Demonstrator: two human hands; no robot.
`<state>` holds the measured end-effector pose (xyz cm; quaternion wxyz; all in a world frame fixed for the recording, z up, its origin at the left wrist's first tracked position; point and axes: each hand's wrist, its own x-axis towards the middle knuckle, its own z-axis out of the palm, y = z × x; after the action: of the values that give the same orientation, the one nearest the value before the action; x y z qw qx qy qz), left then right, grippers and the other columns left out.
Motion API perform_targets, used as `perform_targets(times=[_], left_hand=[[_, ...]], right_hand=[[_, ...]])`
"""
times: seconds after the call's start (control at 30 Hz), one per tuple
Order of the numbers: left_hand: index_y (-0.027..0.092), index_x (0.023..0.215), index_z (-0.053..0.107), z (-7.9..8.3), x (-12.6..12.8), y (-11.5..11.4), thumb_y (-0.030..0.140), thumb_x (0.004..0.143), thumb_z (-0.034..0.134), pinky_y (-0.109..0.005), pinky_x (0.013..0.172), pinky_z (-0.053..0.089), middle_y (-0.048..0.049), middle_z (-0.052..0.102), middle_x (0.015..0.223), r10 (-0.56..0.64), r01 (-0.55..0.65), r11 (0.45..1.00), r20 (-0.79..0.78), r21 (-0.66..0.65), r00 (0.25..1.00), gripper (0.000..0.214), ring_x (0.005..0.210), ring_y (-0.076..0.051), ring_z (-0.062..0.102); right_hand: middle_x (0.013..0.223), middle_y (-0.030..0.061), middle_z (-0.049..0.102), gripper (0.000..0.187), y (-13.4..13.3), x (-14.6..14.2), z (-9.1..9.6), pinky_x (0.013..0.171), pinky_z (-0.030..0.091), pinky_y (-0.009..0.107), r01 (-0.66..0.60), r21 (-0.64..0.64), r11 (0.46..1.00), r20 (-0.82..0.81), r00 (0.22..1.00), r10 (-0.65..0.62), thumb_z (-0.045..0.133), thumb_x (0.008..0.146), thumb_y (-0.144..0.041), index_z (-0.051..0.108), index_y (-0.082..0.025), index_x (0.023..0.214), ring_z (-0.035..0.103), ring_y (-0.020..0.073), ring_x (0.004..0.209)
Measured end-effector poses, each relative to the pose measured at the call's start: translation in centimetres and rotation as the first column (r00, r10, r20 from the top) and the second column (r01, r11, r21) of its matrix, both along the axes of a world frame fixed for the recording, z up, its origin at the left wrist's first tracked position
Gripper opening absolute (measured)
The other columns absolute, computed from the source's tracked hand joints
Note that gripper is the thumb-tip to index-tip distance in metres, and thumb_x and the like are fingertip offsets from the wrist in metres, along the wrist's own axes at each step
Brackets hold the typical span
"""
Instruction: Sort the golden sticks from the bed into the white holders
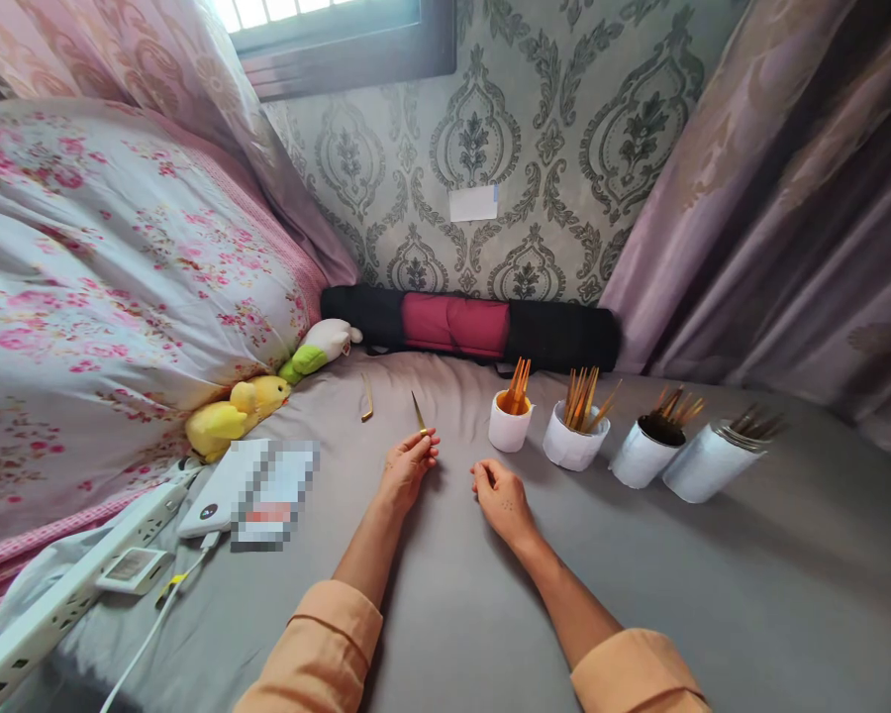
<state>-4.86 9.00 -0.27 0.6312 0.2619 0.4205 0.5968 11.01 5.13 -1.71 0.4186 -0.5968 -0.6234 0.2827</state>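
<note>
Head cam: pointed tool in L hand pinch, tip fwd; R hand curled, hold unclear.

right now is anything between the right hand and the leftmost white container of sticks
Nothing visible: only grey sheet shows between the right hand and that white container.

We're live: our left hand pinches a slim pointed tool, our right hand curls nearby, and rightward we see four white-wrapped containers bristling with thin sticks.
</note>
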Motion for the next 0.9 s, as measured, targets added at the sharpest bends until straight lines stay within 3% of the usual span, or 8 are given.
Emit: perform_targets(times=[0.37,0.63,0.9], left_hand=[[0.011,0.092,0.063,-0.3,2.4,-2.7,0.021,0.066,0.067,-0.019,0.053,0.044,-0.0086,0.064,0.081,-0.061,0.062,0.998,-0.04,0.03,0.997,0.028,0.059,-0.008,0.056],[0.012,0.096,0.063,-0.6,3.3,-4.2,0.028,0.065,0.067,-0.02,0.054,0.043,-0.0105,0.065,0.084,-0.069,0.077,0.995,-0.113,0.067,0.991,0.035,0.061,-0.009,0.056],[0.013,0.094,0.065,0.1,4.4,-5.6,0.028,0.065,0.065,-0.02,0.051,0.043,-0.0076,0.065,0.079,-0.046,0.067,0.995,-0.249,0.078,0.967,0.032,0.057,-0.01,0.055]], right_hand=[[0.063,0.003,0.062,0.034,0.1,0.0,-0.2,0.052,0.039,0.02,-0.006,-0.018,1.0,-0.05,0.999,0.005,0.036,0.082,-0.04,0.061,-0.017,0.079,0.055,0.012,0.054],[0.061,0.0024,0.06,0.035,0.2,0.2,0.0,0.045,0.038,0.02,-0.027,-0.032,0.999,-0.181,0.983,0.02,0.038,0.08,-0.042,0.061,-0.015,0.079,0.051,0.0104,0.047],[0.06,0.0002,0.056,0.037,0.3,0.7,0.6,0.036,0.034,0.017,-0.086,-0.11,0.99,-0.377,0.925,0.039,0.044,0.076,-0.047,0.058,-0.014,0.083,0.045,0.0068,0.04]])
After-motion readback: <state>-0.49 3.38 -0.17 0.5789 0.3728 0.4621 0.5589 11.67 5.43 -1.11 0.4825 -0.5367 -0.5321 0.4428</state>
